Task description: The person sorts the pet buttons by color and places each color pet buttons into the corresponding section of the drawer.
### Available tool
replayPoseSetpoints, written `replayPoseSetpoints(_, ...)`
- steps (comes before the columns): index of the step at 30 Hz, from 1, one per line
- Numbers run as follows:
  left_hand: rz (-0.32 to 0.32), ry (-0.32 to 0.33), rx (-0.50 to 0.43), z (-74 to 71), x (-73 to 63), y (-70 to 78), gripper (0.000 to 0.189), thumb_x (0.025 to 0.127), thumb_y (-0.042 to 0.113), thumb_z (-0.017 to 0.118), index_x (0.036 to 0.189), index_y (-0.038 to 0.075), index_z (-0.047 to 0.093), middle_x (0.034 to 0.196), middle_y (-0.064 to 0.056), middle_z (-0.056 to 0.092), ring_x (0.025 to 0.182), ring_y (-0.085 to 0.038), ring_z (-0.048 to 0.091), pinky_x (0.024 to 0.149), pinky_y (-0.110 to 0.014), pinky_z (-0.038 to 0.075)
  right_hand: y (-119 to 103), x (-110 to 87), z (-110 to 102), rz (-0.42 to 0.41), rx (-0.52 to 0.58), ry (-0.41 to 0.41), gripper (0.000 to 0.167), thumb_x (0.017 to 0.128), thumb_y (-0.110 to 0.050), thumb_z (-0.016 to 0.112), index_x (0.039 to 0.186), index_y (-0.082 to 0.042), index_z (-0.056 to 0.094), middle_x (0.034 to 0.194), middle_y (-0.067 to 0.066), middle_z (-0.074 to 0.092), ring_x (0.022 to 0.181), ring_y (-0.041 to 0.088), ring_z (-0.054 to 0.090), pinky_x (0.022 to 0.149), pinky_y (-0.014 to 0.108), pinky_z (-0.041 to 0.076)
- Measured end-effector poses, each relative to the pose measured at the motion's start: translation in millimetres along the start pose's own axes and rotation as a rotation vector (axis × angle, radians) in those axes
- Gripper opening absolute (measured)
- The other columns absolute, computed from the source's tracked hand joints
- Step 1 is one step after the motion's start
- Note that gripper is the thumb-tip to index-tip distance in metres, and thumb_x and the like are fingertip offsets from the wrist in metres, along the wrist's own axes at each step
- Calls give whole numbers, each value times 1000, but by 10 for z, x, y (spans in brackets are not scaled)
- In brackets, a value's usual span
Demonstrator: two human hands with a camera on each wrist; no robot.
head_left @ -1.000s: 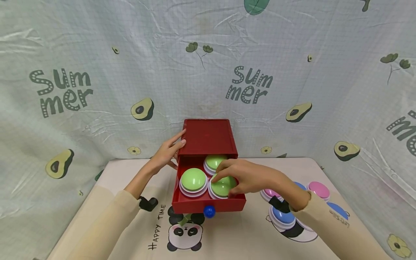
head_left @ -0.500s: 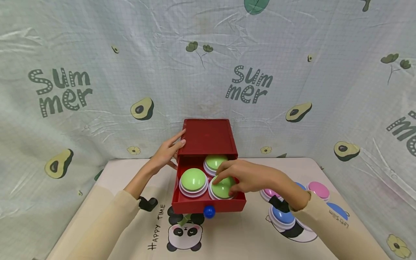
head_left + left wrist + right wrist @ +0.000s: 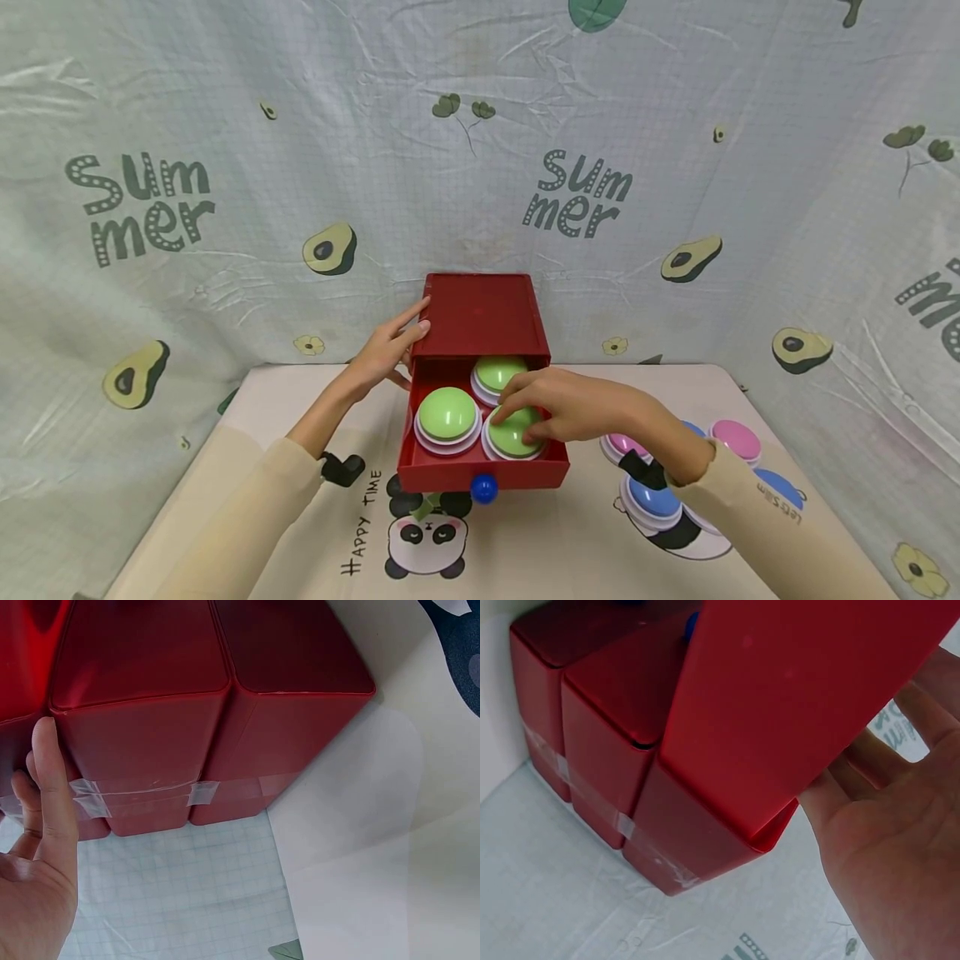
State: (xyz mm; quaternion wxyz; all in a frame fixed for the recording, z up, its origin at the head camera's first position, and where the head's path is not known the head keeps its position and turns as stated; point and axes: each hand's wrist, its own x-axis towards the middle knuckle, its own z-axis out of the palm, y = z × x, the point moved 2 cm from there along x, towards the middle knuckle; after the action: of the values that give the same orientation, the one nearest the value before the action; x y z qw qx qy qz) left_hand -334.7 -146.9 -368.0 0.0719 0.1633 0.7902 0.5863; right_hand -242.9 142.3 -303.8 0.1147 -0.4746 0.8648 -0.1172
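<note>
A red drawer cabinet [image 3: 480, 317] stands against the back cloth. Its top drawer [image 3: 442, 478], with a blue knob [image 3: 483, 489], is pulled out. Two domed green push buttons on white bases, one at front left [image 3: 447, 414] and one at the back [image 3: 498, 375], sit inside. My right hand [image 3: 566, 406] reaches over the drawer's right wall, with finger and thumb on the dome of a third green push button [image 3: 516, 442] at front right. My left hand [image 3: 378, 358] rests against the cabinet's left side, fingers extended. The right wrist view shows the drawer's underside [image 3: 795, 697] beside my palm; the button is hidden there.
Several pink [image 3: 736, 439] and blue [image 3: 654, 500] push buttons lie on the table at right, partly behind my right forearm. Clear tape [image 3: 202, 793] binds the stacked red boxes. A printed cloth [image 3: 480, 183] hangs behind, and a printed panda mat [image 3: 427, 542] covers the table.
My right thumb has shifted up from the front-right button's edge onto its dome. The left hand, cabinet and drawer look unmoved.
</note>
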Motion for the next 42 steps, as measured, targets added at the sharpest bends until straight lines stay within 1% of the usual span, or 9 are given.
replayPoseSetpoints(5, 5, -1, -4, -4, 4, -6, 60, 108, 42, 50, 164, 38, 27, 90, -10, 68, 64, -17, 67, 60, -50, 64, -42, -31, -16, 11, -18, 43, 36, 95, -18, 74, 130, -23, 73, 136, 1, 66, 129, 21, 60, 108, 40, 56)
replayPoseSetpoints(11, -4, 9, -10, -1, 7, -3, 60, 107, 44, 51, 163, 40, 29, 90, -11, 67, 65, -18, 67, 60, -51, 64, -214, -134, -50, -7, -35, 165, 38, 95, -24, 75, 132, -22, 71, 135, 1, 66, 126, 21, 62, 101, 40, 60)
replayPoseSetpoints(16, -8, 5, -11, -1, 6, -8, 60, 107, 44, 51, 163, 40, 28, 93, -13, 68, 65, -17, 68, 59, -50, 64, -401, -238, -7, -103, -86, 308, 34, 93, -23, 78, 127, -20, 73, 126, -2, 69, 114, 14, 65, 93, 29, 61)
replayPoseSetpoints(19, -3, -2, -4, 2, 3, -7, 61, 108, 44, 50, 164, 38, 27, 94, -12, 70, 65, -17, 68, 60, -50, 65, -490, -303, 59, -139, -94, 367, 35, 91, -23, 80, 126, -21, 73, 121, -4, 72, 110, 10, 67, 90, 25, 62)
replayPoseSetpoints(25, 0, 2, -6, 9, 5, -3, 60, 108, 44, 50, 163, 40, 28, 89, -8, 70, 64, -18, 67, 62, -51, 65, -641, -391, 208, -96, -49, 370, 36, 93, -29, 78, 128, -26, 71, 114, -8, 77, 101, 5, 72, 86, 22, 62)
replayPoseSetpoints(32, -1, 4, -2, 12, -1, 3, 59, 108, 44, 50, 163, 40, 28, 87, -6, 69, 64, -18, 66, 62, -51, 65, -714, -441, 482, -75, 39, 383, 34, 94, -21, 76, 128, -23, 71, 102, -11, 79, 81, -8, 69, 74, 7, 55)
replayPoseSetpoints(36, -3, 7, -2, 12, -9, 10, 59, 108, 44, 50, 163, 40, 29, 85, -6, 69, 64, -18, 66, 62, -51, 65, -715, -426, 651, -39, 58, 385, 37, 94, -24, 76, 130, -26, 68, 108, -12, 79, 91, -3, 73, 82, 13, 58)
replayPoseSetpoints(40, -1, 6, 2, 11, -11, 16, 60, 108, 44, 50, 163, 40, 29, 84, -6, 69, 64, -18, 67, 61, -51, 65, -711, -395, 792, -23, -16, 428, 42, 93, -28, 77, 133, -28, 64, 113, -12, 78, 97, 2, 74, 86, 24, 62)
replayPoseSetpoints(42, -2, 9, 2, 12, -10, 18, 60, 107, 44, 50, 163, 40, 29, 83, -6, 69, 64, -18, 67, 61, -51, 65, -705, -381, 843, -10, -35, 442, 44, 93, -28, 78, 134, -28, 63, 110, -11, 78, 95, 1, 74, 86, 26, 63)
